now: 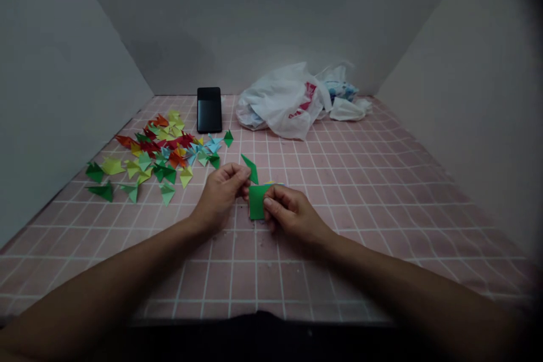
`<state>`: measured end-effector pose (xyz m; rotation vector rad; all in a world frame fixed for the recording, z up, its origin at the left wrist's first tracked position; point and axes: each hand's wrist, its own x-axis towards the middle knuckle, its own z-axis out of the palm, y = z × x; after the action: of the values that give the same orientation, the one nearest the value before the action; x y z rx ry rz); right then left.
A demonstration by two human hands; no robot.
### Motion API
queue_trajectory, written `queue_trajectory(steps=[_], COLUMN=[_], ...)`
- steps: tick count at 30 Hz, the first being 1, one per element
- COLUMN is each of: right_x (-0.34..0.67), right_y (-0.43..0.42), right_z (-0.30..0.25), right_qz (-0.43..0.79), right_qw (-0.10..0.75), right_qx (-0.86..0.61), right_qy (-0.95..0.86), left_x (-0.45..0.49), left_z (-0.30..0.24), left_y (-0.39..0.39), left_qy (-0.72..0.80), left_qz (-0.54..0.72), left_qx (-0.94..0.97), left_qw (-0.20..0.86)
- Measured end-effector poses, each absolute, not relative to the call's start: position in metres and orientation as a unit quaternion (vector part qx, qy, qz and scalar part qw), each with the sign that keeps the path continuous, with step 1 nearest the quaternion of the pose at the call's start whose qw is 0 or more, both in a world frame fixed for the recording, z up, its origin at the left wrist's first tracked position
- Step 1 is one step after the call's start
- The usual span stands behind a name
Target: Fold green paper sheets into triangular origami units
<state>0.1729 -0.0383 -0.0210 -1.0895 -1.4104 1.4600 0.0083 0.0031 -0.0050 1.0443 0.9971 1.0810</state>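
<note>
Near the middle of the cloth, my right hand pinches a small green paper square between thumb and fingers. A pale, reddish edge shows along the square's left side, so other sheets may lie under it. My left hand is closed just left of the square, thumb against the fingers. A narrow, pointed green paper piece sticks out beyond its fingertips and appears to be pinched there. Behind the right fingers, a bit of yellow paper is partly hidden.
Many folded paper pieces in red, orange, yellow, blue and green spread over the left side. A black phone lies behind them. White plastic bags sit at the back on the pink checked tablecloth. Pale walls enclose three sides.
</note>
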Motion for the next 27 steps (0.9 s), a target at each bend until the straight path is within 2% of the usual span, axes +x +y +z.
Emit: queue_trajectory(steps=[7,13,17,27], right_x=[0.179,0.179,0.18,0.183], right_y=[-0.029,-0.028,-0.029,-0.029], right_z=[-0.019,-0.017,-0.018,-0.012], right_qz=[0.607,0.666,0.673,0.596], right_qw=[0.486,0.48,0.475,0.469], right_qx=[-0.414,-0.361,-0.364,-0.413], right_qy=[-0.474,-0.442,-0.435,-0.503], left_x=[0.01,0.007,0.006,0.003], left_z=[-0.008,-0.01,-0.01,-0.006], left_y=[0.001,0.002,0.004,0.005], left_qy=[0.384,0.355,0.362,0.368], left_qz=[0.391,0.363,0.358,0.356], left_qx=[0.43,0.444,0.475,0.596], left_qw=[0.718,0.738,0.718,0.618])
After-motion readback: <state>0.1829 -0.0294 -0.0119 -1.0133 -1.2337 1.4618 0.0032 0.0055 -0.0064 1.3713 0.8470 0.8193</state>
